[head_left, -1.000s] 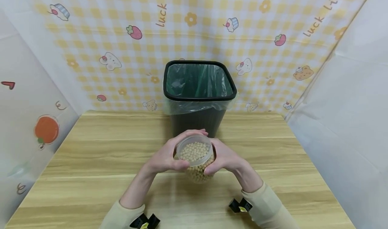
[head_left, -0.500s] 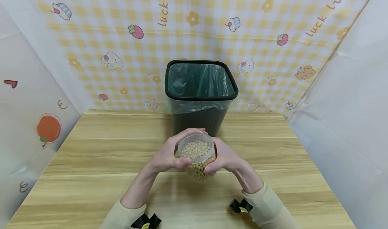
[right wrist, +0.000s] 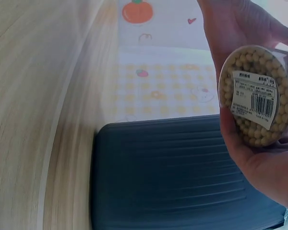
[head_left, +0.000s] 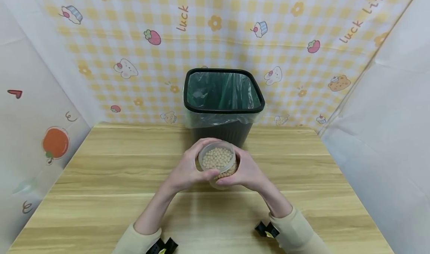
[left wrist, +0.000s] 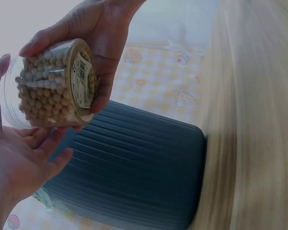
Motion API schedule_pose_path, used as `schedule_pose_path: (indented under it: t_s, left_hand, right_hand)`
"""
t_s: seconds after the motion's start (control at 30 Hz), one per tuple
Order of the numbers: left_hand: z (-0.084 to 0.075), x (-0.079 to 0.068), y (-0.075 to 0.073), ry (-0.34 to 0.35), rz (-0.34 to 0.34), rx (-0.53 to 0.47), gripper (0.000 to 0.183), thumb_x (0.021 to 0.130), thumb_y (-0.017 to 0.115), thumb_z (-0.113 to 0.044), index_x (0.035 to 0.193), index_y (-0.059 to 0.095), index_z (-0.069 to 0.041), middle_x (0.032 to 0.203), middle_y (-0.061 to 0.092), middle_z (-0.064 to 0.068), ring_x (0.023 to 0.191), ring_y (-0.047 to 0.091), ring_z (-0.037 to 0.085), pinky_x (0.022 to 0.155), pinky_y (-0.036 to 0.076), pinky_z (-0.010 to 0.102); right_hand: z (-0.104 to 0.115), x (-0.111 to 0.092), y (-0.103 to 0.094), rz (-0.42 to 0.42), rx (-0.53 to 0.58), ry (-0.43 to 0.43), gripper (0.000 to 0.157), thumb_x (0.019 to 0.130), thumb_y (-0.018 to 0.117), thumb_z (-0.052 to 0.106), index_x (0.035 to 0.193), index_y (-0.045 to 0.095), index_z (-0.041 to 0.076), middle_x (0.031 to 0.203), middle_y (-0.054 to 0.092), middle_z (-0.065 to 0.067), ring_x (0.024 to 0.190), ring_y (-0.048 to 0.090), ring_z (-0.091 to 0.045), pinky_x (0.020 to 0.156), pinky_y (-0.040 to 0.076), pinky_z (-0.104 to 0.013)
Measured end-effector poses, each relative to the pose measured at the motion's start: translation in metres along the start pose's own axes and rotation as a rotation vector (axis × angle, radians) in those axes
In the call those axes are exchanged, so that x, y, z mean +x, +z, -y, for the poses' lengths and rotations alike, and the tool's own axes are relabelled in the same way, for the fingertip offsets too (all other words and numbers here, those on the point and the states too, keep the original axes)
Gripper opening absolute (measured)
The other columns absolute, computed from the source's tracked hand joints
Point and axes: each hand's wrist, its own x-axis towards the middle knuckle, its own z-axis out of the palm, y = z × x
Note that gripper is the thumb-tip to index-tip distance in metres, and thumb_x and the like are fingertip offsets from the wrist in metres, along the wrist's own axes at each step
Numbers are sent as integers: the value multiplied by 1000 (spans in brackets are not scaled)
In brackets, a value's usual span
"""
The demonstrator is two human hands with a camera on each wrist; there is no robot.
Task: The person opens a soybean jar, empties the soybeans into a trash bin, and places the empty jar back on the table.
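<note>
Jar [left wrist: 53,88] with barcoded base label [right wrist: 254,98]

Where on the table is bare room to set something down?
Bare table shows from each side of the bin to the side walls, and between the forearms. The middle is crowded: left hand and right hand hold the jar near the bin.

Left grip [right wrist: 236,28] and right grip [right wrist: 271,173] hold a labelled jar [right wrist: 256,96].

two hands [head_left: 188,170] [head_left: 249,172], one jar [left wrist: 53,86], one bin [head_left: 220,132]
</note>
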Motion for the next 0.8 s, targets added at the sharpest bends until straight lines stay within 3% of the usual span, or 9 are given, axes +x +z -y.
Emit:
schedule_pose_path:
  t_s: [0.23, 0.3, 0.37, 0.53, 0.67, 0.8]
  left_hand:
    - [-6, -1, -3, -98, -40, 100, 79, 81, 85, -51, 146, 51, -24, 147, 54, -5, 133, 55, 19, 110, 45, 50]
    - [-8, -2, -6, -115, -13, 91, 83, 83, 81, -55, 151, 47, -21, 153, 50, -2, 137, 52, 21, 113, 43, 50]
    - [-8, -2, -12, -104, 21, 40, 83, 86, 79, -52, 154, 44, -19, 157, 46, 2, 142, 48, 21, 117, 41, 42]
    - [-5, -3, -27, -5, 171, -216, 71, 97, 70, -37, 157, 41, -12, 162, 41, 13, 142, 47, 16, 114, 39, 23]
    - [-3, -3, -31, 28, 310, -351, 67, 100, 68, -30, 157, 40, -10, 162, 40, 14, 142, 49, 16, 114, 40, 26]
    - [0, -2, -30, 56, 408, -395, 73, 98, 70, -33, 158, 38, -8, 163, 40, 13, 148, 43, 17, 119, 36, 27]
  right_hand:
    - [3, 1, 3, -68, -35, 27, 86, 68, 96, 19, 143, 56, 20, 133, 66, -3, 116, 63, -22, 97, 53, -32]
    - [0, 2, 1, -56, -6, 31, 86, 69, 96, 21, 144, 55, 18, 133, 66, -4, 117, 63, -21, 98, 53, -31]
    - [-3, 1, -2, -26, 61, 40, 86, 69, 96, 26, 143, 55, 16, 131, 67, -4, 116, 63, -19, 98, 52, -28]
    - [-12, 0, -8, 148, 345, 8, 94, 70, 94, 43, 144, 52, 4, 127, 67, -2, 113, 64, -15, 99, 52, -29]
    - [-16, 1, -7, 347, 505, -85, 96, 74, 91, 48, 147, 47, 4, 133, 65, -1, 119, 62, -15, 106, 49, -30]
    - [-18, 4, -2, 491, 549, -168, 97, 77, 88, 51, 148, 44, 1, 136, 63, -1, 122, 60, -14, 110, 46, -31]
